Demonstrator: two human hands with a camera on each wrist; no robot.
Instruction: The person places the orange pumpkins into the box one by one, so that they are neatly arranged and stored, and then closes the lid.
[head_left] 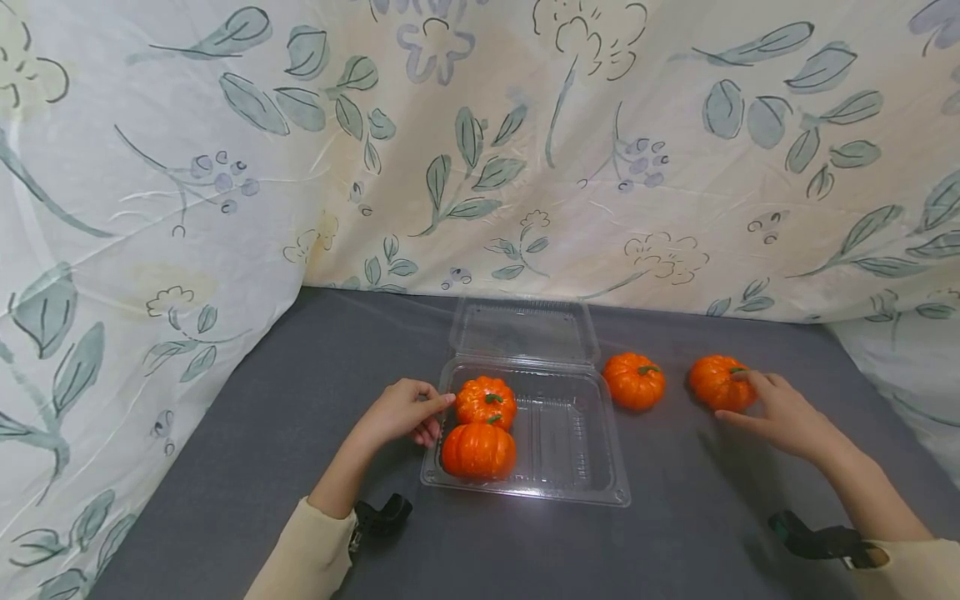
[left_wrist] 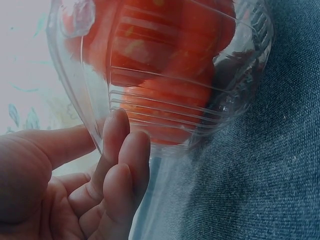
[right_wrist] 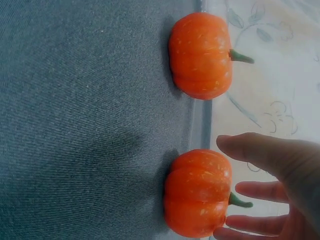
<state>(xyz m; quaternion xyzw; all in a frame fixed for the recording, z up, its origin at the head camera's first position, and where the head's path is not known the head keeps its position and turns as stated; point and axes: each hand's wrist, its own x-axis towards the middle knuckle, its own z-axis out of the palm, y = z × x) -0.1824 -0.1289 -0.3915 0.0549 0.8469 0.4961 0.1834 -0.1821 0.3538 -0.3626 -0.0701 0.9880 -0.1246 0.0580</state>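
Note:
A clear plastic clamshell box (head_left: 551, 442) lies with its lid (head_left: 525, 332) folded back. Inside, along its left side, sit two small orange pumpkins, one farther back (head_left: 480, 398) and one nearer (head_left: 477, 454). My left hand (head_left: 401, 411) pinches the box's left rim between thumb and fingers, seen closely in the left wrist view. Right of the box stands a third pumpkin (head_left: 630, 383). Farther right, my right hand (head_left: 787, 418) reaches over a fourth pumpkin (right_wrist: 197, 192), thumb and fingers spread near its green stem (right_wrist: 241, 201). Whether its fingertips touch is unclear.
Dark grey cloth (head_left: 315, 350) covers the table. Pale floral fabric (head_left: 525, 167) hangs behind it and at both sides. A black wrist mount sits on the left wrist (head_left: 384, 515) and another on the right wrist (head_left: 813, 537).

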